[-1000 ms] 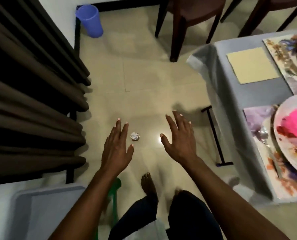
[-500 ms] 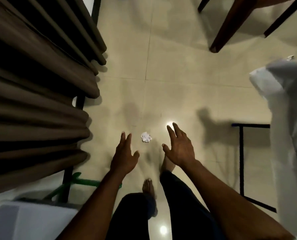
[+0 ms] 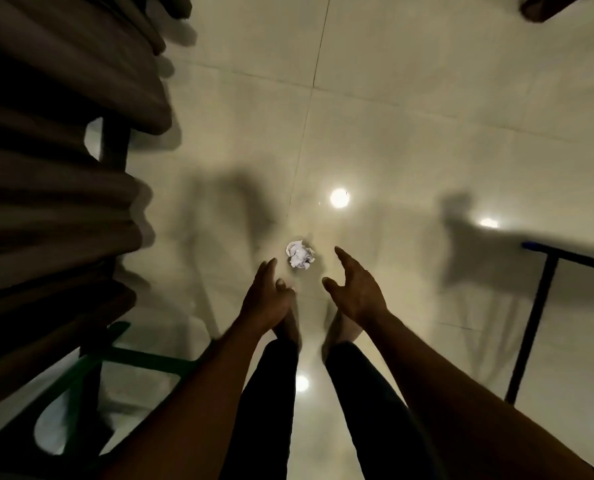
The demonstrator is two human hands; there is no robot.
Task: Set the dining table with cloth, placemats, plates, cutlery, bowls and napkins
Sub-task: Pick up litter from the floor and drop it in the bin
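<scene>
Head view shows left hand and right hand loosely spread, empty, near the crumpled napkin, likely needing a pinch next.

Glossy pale tiled floor, a crumpled white paper ball and two bare feet on it.

the floor is smooth, glossy tile that mirrors round lights. the crumpled ball looks like creased white paper. the curtain is matt brown cloth in heavy folds. the black frame looks like painted metal.
</scene>
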